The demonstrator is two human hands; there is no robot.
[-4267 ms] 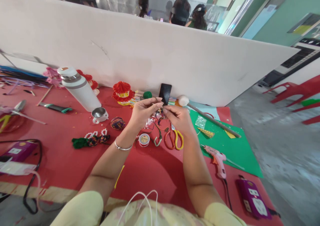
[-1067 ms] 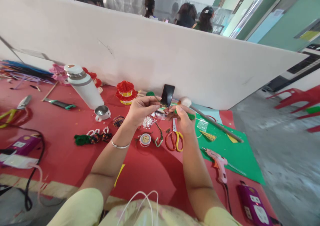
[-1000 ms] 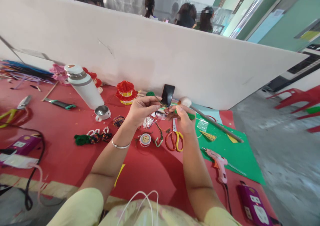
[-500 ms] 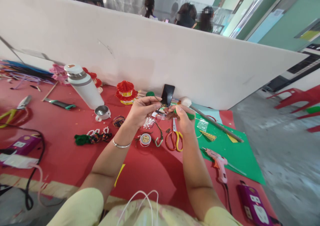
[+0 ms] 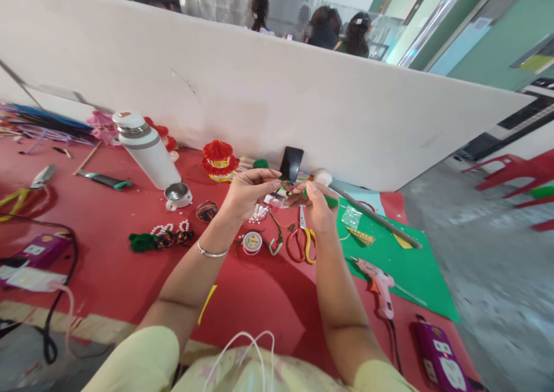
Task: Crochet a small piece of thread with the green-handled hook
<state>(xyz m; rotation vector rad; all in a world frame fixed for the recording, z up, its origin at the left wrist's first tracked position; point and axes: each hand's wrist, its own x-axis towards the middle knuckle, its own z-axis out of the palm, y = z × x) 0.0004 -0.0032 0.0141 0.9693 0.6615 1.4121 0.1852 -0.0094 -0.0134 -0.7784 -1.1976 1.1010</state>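
My left hand (image 5: 253,191) pinches one side of a small piece of multicoloured yarn work (image 5: 286,184) above the middle of the table. On its other side, my right hand (image 5: 318,204) is closed round a green-handled tool (image 5: 331,202), which looks like a crochet hook; its tip is too small to make out. Below the hands lie red and yellow scissors (image 5: 302,243), a small round spool (image 5: 251,242) and white beads (image 5: 259,213). Behind them a dark phone (image 5: 291,163) leans against the white partition.
A white bottle (image 5: 149,155), metal-lined cup (image 5: 178,194), yarn ball (image 5: 206,211) and beaded yarn piece (image 5: 161,239) are at left. A pink glue gun (image 5: 381,285) lies over green paper (image 5: 415,265) at right, near a purple power strip (image 5: 440,351). People sit beyond the partition (image 5: 259,92).
The fingers of both hands have shifted slightly around the yarn work. The hands stay in nearly the same place, and the things on the table have not moved.
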